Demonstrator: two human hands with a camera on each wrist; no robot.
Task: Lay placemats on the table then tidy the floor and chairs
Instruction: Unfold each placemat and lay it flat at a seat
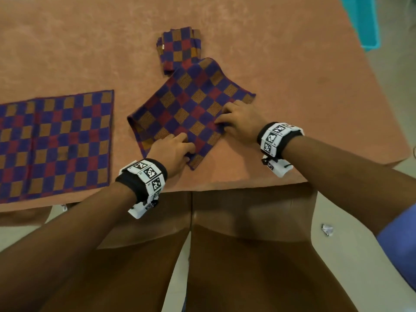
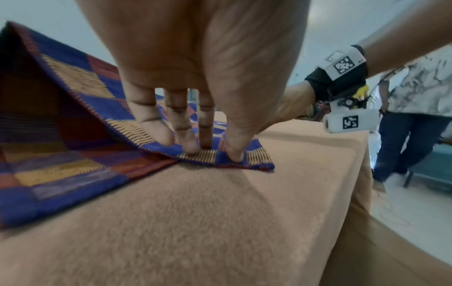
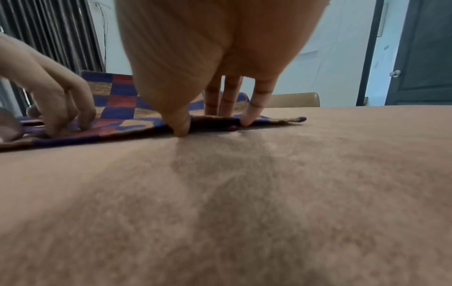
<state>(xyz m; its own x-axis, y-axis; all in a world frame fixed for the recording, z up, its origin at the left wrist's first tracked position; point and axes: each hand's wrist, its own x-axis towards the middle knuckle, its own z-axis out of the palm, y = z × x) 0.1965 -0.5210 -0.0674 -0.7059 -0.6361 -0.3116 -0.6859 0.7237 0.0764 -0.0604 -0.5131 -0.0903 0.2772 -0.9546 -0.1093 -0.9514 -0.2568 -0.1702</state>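
A folded checked placemat [image 1: 191,104] in blue, red and orange lies askew mid-table. My left hand [image 1: 185,144] has curled fingers and thumb on its near corner [image 2: 257,160], and the top layer gapes up to the left. My right hand [image 1: 222,122] pinches the mat's right edge, thumb [image 3: 182,131] at the cloth's rim and fingers [image 3: 247,120] on top. One opened placemat [image 1: 54,143] lies flat at the left. Behind the folded mat sits a stack of folded placemats [image 1: 180,50].
An orange cloth covers the table [image 1: 292,64]. A brown chair [image 1: 236,244] stands tucked at the near edge below my arms. A crumpled paper scrap [image 1: 327,229] lies on the floor at the right. A teal bin [image 1: 364,23] stands beyond the far right corner. Another person [image 2: 415,116] stands nearby.
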